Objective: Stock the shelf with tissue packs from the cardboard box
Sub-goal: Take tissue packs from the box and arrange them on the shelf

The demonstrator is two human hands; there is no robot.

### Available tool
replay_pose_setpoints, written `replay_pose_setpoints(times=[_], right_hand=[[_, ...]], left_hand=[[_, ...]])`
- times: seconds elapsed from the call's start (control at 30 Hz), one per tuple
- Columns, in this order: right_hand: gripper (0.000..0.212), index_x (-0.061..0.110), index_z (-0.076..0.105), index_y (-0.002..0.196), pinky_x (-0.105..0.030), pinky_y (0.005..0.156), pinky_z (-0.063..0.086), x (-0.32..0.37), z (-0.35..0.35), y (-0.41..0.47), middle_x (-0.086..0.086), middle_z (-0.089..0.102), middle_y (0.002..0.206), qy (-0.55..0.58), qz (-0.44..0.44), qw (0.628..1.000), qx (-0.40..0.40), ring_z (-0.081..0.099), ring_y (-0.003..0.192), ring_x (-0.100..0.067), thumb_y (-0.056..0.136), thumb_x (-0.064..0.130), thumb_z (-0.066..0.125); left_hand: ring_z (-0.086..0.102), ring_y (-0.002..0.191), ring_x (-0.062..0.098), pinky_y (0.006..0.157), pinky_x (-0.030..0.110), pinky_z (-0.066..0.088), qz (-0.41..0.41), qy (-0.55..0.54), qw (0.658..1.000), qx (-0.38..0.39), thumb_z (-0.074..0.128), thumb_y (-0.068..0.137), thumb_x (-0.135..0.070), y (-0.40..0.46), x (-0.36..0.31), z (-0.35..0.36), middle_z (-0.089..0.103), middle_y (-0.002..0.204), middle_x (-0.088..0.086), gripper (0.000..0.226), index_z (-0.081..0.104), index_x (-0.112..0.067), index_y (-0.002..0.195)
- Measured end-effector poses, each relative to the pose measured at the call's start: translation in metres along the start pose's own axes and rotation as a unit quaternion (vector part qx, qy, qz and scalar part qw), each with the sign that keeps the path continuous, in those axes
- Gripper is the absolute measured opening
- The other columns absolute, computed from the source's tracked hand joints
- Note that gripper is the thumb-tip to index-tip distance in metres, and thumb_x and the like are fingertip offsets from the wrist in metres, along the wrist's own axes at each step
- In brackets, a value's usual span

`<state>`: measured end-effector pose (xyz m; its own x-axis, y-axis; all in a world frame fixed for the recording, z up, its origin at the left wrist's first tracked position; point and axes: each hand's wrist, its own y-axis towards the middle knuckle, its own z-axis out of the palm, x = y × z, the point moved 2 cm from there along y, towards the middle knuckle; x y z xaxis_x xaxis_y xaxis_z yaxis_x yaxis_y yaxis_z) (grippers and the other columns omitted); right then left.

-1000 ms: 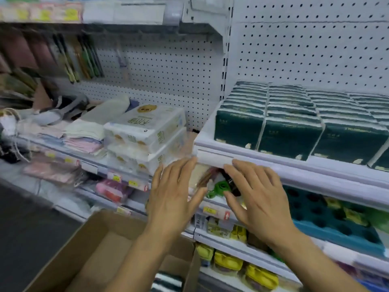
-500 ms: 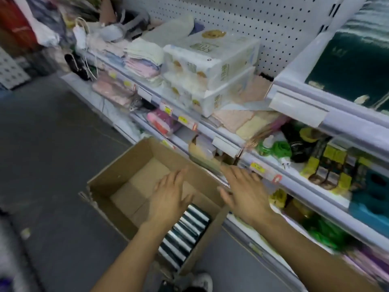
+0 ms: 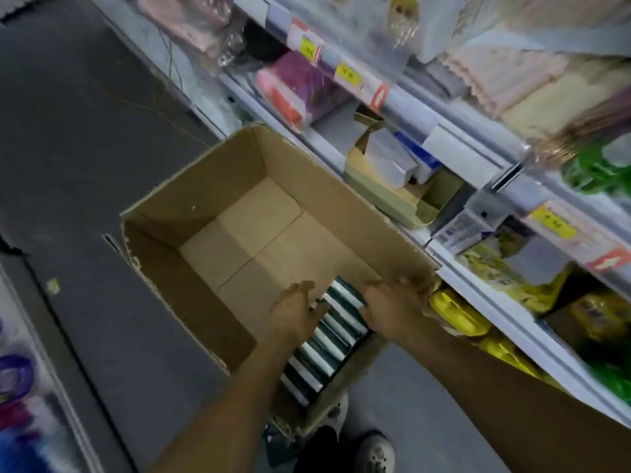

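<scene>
Reaching into the cardboard box [image 3: 191, 213], my left hand [image 3: 293, 310] and right hand [image 3: 389, 302] flank the tissue packs [image 3: 333, 331]. I think that is for lifting several together. Blur hides whether my fingers grasp yet.

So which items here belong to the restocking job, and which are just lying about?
Job:
cardboard box
tissue packs
left hand
right hand

Lying about:
pink packages
yellow packs
price tags
beige tray

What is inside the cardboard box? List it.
A row of dark green tissue packs stands along the cardboard box's near end; both hands, left and right, cover some. Elsewhere, bare cardboard floor.
</scene>
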<state>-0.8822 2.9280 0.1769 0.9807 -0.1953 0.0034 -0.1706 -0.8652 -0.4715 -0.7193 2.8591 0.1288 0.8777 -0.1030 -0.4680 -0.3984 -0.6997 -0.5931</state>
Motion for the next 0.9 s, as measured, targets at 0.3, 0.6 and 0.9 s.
replay_pose_setpoints(times=[0.3,0.6,0.9], right_hand=[[0.016,0.017,0.054,0.089,-0.027,0.069,0.041,-0.004,0.052,0.055,-0.004,0.062,0.098,0.035,0.015,0.995,0.092,0.059,0.095,-0.022,0.101,0.024,0.047],[0.036,0.021,0.035,0.066,-0.031,0.064,0.036,-0.018,0.013,0.036,0.000,0.047,0.078,0.240,0.013,0.970,0.021,0.048,0.075,-0.020,0.096,0.021,0.055],[0.025,0.026,0.056,0.092,-0.038,0.098,0.048,-0.024,-0.058,-0.035,0.000,0.060,0.117,0.597,0.024,0.792,-0.126,0.054,0.118,-0.009,0.082,0.015,0.076]], left_hand=[[0.065,0.093,0.022,0.092,0.040,0.050,0.001,-0.018,1.000,0.017,0.060,0.094,-0.038,0.057,0.008,0.027,0.068,0.091,-0.003,0.015,0.063,-0.031,0.081],[0.050,0.069,0.017,0.063,0.034,0.046,0.011,-0.294,0.952,-0.084,0.050,0.096,-0.001,0.038,-0.012,0.005,0.054,0.071,-0.001,0.028,0.054,-0.015,0.073],[0.050,0.075,0.025,0.063,0.037,0.044,-0.015,-0.547,0.835,-0.062,0.045,0.100,-0.017,-0.030,-0.074,-0.054,0.055,0.083,0.010,0.023,0.049,-0.024,0.079]])
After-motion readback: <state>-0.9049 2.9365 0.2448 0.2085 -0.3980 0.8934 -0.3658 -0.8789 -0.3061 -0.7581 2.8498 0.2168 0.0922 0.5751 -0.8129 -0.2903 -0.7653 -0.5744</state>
